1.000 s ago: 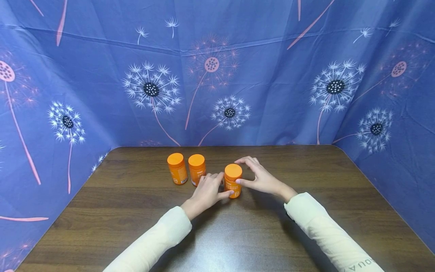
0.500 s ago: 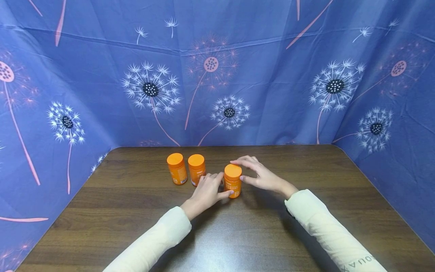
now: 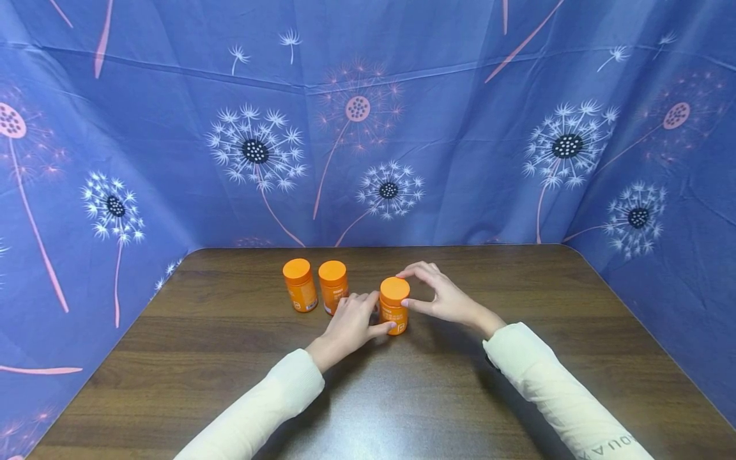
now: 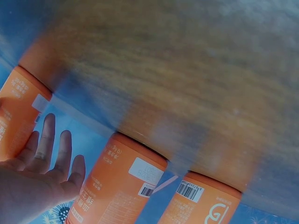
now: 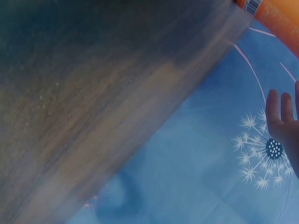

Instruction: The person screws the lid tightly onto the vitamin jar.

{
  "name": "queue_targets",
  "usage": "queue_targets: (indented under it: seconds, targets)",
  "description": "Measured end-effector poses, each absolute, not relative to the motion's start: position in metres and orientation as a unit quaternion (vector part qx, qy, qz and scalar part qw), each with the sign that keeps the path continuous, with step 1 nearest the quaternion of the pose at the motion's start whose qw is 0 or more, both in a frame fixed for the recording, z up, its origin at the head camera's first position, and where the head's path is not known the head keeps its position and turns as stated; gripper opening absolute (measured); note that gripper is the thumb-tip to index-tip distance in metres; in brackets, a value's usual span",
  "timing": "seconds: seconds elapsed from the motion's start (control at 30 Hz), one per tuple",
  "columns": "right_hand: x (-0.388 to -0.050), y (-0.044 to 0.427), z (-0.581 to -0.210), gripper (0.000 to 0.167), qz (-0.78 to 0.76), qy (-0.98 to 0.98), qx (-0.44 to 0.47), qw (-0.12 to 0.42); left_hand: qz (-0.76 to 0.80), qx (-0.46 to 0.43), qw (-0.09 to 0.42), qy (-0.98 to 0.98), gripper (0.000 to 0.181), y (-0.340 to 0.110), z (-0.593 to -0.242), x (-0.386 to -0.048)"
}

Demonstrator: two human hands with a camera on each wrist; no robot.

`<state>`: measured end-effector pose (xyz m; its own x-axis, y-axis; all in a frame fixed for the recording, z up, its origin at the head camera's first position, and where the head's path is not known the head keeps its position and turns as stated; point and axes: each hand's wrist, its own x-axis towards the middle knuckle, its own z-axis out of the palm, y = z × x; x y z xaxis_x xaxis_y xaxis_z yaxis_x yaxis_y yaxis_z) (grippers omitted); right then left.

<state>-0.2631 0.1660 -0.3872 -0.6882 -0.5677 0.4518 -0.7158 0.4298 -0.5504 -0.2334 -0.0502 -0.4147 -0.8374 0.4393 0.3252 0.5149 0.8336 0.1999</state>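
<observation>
An orange pill bottle (image 3: 393,315) with printed writing stands upright near the middle of the wooden table. My left hand (image 3: 352,321) holds its body from the left, thumb across the front. At the top, my right hand (image 3: 441,299) pinches the orange lid (image 3: 394,291) between thumb and forefinger. The lid sits level on the bottle. In the left wrist view, the left hand (image 4: 37,179) partly covers the held bottle (image 4: 18,114). The right wrist view catches only some fingers of the right hand (image 5: 286,123) and part of an orange bottle (image 5: 278,21).
Two matching orange bottles, the outer one (image 3: 300,287) and the inner one (image 3: 333,286), stand upright and lidded left of the held bottle. The inner one is close behind my left hand. Dandelion-patterned blue cloth (image 3: 460,160) hangs behind the wooden table (image 3: 218,306).
My right thumb and forefinger have turned round the lid's edge one way and then part of the way back. The left hand and the bottles keep their places.
</observation>
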Motion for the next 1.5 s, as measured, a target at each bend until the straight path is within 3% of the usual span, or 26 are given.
queue_targets:
  seconds: [0.7,1.03,1.5]
  targets:
    - [-0.259,0.15,-0.404,0.05,0.394,-0.85,0.31,0.165,-0.135,-0.253,0.149,-0.947,0.046,-0.05,-0.417,-0.234]
    - [-0.261,0.159,-0.397,0.056,0.396,-0.843,0.348,0.105,-0.135,-0.248,0.137,-0.949,0.048,-0.05,-0.418,-0.235]
    - [-0.257,0.161,-0.378,0.05,0.403,-0.81,0.423,0.047,-0.129,-0.251,0.141,-0.949,0.048,-0.05,-0.418,-0.236]
